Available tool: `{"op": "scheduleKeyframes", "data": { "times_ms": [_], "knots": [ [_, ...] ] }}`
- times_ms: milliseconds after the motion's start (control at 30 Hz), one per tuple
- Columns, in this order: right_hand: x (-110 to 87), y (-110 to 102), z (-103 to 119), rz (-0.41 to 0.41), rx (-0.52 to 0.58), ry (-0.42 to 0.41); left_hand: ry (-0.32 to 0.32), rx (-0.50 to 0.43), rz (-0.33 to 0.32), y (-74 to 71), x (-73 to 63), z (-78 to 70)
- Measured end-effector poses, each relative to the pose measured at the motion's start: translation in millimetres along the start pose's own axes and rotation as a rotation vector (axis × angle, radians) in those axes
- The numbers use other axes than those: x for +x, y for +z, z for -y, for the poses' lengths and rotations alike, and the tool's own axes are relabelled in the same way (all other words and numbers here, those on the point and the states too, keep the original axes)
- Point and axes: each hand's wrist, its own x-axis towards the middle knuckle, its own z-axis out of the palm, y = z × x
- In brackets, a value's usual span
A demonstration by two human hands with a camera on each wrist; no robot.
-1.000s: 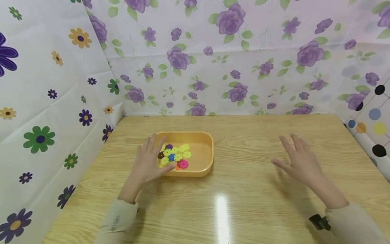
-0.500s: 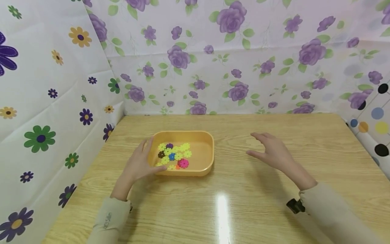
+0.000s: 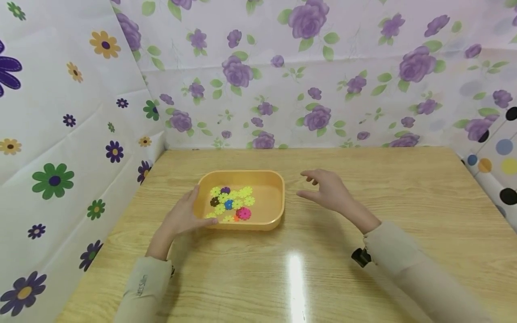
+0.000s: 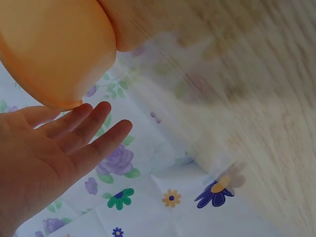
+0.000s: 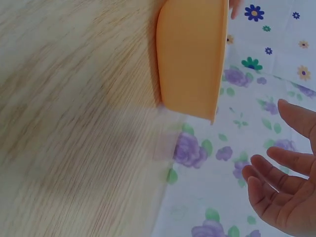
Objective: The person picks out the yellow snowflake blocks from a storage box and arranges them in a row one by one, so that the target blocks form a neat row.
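Observation:
An orange plastic tray (image 3: 264, 204) stands on the wooden table, left of the middle in the head view. Small flower-shaped plastic pieces (image 3: 237, 205) lie in its left half, mostly yellow. A pink piece (image 3: 244, 213), a blue piece (image 3: 229, 204) and a purple piece (image 3: 225, 190) are among them. My left hand (image 3: 177, 219) rests against the tray's left end, thumb at the front rim and fingers fairly straight along the side. To the right of the tray, my right hand (image 3: 329, 193) hovers apart from it, holding nothing, its fingers loosely bent in the right wrist view.
The wooden table (image 3: 323, 278) runs back to a wall cloth with purple roses (image 3: 282, 98). Another flowered cloth (image 3: 93, 179) closes the left side, and a dotted cloth (image 3: 490, 152) hangs at the right. Small dark devices sit at both wrists.
My right hand has travelled left across the table toward the tray. My left hand has shifted slightly left and down from above the pieces to the tray's left end.

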Motion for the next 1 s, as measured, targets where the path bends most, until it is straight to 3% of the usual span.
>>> {"op": "scheduleKeyframes", "data": {
  "times_ms": [333,533,633,1000],
  "knots": [
    [26.0,21,20,0.051,0.109,-0.014,-0.045,-0.082,0.016,3.5,1.5,3.6],
    [39.5,34,27,0.103,0.171,-0.014,-0.016,-0.168,-0.011,6.0,4.4,4.7],
    [46.2,41,29,0.128,0.184,-0.004,0.005,-0.179,-0.016,7.1,5.5,4.6],
    [68.9,71,38,0.263,0.283,0.047,-0.015,-0.182,-0.003,6.4,5.0,4.7]
  ]
}}
